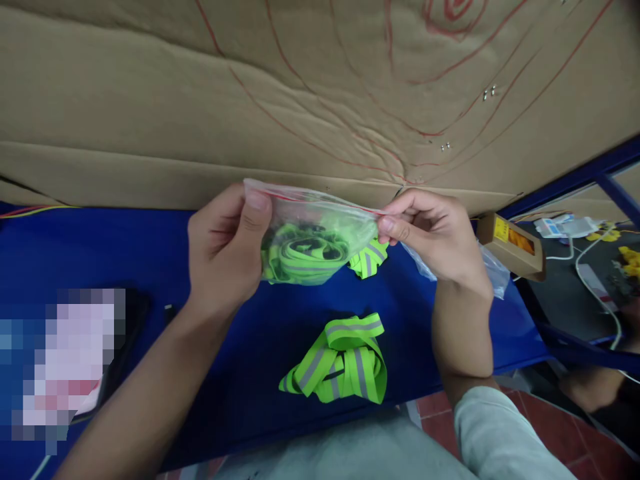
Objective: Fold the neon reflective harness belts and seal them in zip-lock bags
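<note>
Brown cardboard [150,87] fills the top of the frame, with the blue bench [410,327] spread across the middle below it. At the centre of the frame a clear zip bag [320,210] is held up above the bench, stretched between the left hand [227,243] and the right hand [435,233]. A loose green strap [345,360] lies heaped at lower centre; a smaller green bundle [369,259] shows past the bag's right side. Coiled straps [313,257] sit low inside the bag.

The step in hand looks like work on the bag's mouth, along the red strip [300,199]. Done well, it wants the edge taut, the coil kept below the strip, and even pressure from end to end. Whether the strip is sealed, I cannot tell.

The left fingers are closed, thumb flat over the bag's upper left corner. The right thumb and forefinger pinch its upper right corner, the gap between them closed.
</note>
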A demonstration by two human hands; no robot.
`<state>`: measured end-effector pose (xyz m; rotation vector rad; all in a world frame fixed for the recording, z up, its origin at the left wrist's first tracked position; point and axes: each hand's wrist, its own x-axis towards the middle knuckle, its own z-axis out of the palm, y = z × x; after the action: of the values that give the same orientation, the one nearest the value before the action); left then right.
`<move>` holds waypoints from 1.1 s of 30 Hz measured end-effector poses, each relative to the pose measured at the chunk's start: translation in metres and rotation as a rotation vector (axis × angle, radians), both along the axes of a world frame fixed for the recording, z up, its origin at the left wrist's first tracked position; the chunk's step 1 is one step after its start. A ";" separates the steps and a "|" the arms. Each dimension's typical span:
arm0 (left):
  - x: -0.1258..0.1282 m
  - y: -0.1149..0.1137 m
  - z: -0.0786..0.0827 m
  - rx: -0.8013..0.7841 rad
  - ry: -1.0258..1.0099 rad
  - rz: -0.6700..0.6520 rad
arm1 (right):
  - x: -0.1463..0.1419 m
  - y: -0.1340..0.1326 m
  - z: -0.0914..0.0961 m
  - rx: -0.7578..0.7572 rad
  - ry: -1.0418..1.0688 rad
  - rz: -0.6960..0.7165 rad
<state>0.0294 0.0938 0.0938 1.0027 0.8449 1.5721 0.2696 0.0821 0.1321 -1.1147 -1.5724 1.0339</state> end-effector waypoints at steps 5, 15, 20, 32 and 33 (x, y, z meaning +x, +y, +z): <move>0.012 0.001 -0.005 0.157 0.048 0.221 | -0.007 0.000 -0.006 0.176 -0.092 -0.085; 0.019 0.000 -0.004 0.193 -0.086 0.195 | -0.014 -0.002 -0.009 0.239 -0.205 -0.076; 0.021 -0.005 0.003 0.165 -0.140 0.133 | -0.013 -0.001 -0.010 0.295 -0.231 -0.036; 0.018 -0.006 -0.009 0.276 0.025 0.047 | -0.018 -0.002 -0.013 0.340 -0.288 -0.048; 0.018 -0.006 -0.009 0.282 0.023 0.050 | -0.019 -0.002 -0.013 0.342 -0.294 -0.050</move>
<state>0.0477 0.0878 0.0848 1.2094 0.6797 1.7583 0.2508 0.0797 0.1192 -1.0923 -1.8595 0.5549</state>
